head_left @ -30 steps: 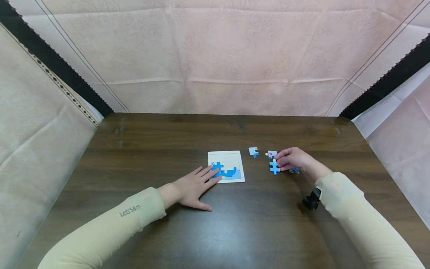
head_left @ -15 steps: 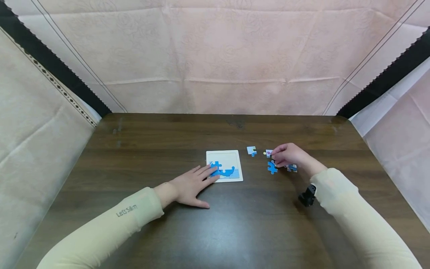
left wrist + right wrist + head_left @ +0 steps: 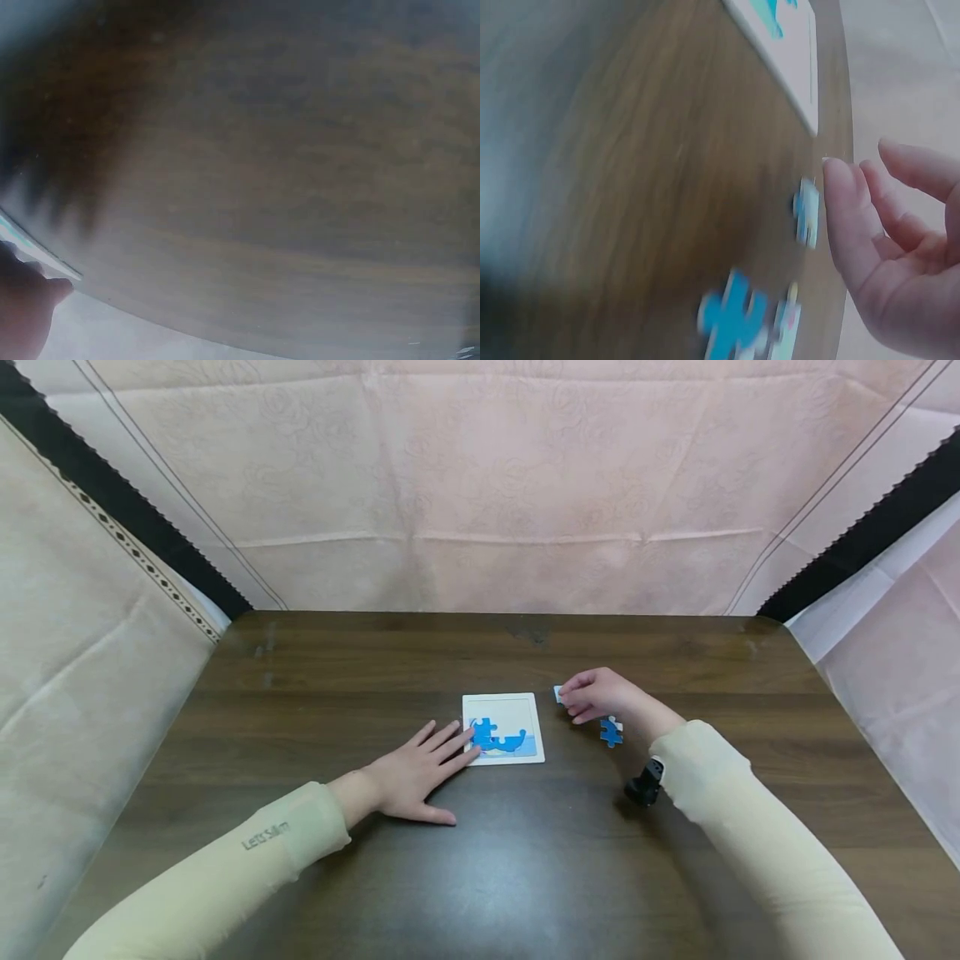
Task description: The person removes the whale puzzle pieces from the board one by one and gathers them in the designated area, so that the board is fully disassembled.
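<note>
A white puzzle board (image 3: pixel 502 703) with a partly filled blue picture lies on the table. My left hand (image 3: pixel 411 779) lies flat with its fingers spread, fingertips at the board's left edge. My right hand (image 3: pixel 617 700) hovers over a pale blue puzzle piece (image 3: pixel 557 694) right of the board, mostly hidden in the head view. In the right wrist view that piece lies on the table beside my loosely bent fingers (image 3: pixel 847 202), with nothing seen between them. A bright blue puzzle piece (image 3: pixel 611 734) lies below the right hand. Beside it is a pale piece with a pink mark (image 3: pixel 786 330).
The brown wooden table (image 3: pixel 465 885) reaches back to a pale cloth (image 3: pixel 525 502). Further cloth (image 3: pixel 90 668) hangs at the sides. A black camera (image 3: pixel 645 783) sits at the right wrist. The right forearm may cover other pieces.
My right hand has moved left, away from the bright blue piece, to the pale blue piece nearer the board. My left hand has stayed at the board, shifting only slightly.
</note>
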Demonstrator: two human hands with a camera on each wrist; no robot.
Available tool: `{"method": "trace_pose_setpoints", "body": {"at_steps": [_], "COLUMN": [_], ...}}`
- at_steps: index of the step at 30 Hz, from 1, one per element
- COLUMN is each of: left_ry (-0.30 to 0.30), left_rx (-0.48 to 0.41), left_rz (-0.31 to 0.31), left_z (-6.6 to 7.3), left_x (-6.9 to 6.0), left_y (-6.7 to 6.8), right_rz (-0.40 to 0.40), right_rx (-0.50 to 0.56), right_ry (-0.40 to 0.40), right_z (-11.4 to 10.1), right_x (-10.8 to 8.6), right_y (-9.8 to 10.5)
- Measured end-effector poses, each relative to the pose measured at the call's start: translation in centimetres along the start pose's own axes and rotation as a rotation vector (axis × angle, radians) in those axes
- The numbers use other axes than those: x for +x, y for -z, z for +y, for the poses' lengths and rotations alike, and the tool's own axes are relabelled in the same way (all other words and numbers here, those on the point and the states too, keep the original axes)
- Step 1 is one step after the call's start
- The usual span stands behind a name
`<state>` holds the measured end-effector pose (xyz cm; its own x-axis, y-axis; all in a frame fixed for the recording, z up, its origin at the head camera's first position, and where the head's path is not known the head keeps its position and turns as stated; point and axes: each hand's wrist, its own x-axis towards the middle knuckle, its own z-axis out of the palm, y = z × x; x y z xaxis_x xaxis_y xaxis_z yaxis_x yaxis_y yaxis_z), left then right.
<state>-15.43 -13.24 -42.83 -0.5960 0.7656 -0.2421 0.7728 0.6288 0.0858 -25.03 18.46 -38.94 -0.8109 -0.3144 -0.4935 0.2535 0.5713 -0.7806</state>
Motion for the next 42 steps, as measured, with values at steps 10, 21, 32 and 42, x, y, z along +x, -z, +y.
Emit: {"method": "trace_pose_setpoints", "body": {"at_steps": [10,21,32,42], "left_ry": [-0.016,-0.001,0.017,0.022], "left_rx": [-0.007,-0.023,-0.026,-0.029], "left_rz": [-0.056,-0.075,-0.095,-0.1], "left_z": [0.2,0.6,0.6,0.6], "left_x": [0.2,0.4,0.3,0.4], "left_y": [-0.4,0.0,0.2,0.3], "right_rz": [-0.037,-0.094,-0.068,-0.062], "right_rx": [-0.005,0.021,-0.027,-0.086], "right_ry": [-0.006,-0.001,0.007,0.005], "right_z": [-2.3,-3.2,-4.0,-4.0], "right_x": [1.7,3.2,2.8,2.8], "right_y": [-4.3,-7.8,-8.9,-8.9]}}
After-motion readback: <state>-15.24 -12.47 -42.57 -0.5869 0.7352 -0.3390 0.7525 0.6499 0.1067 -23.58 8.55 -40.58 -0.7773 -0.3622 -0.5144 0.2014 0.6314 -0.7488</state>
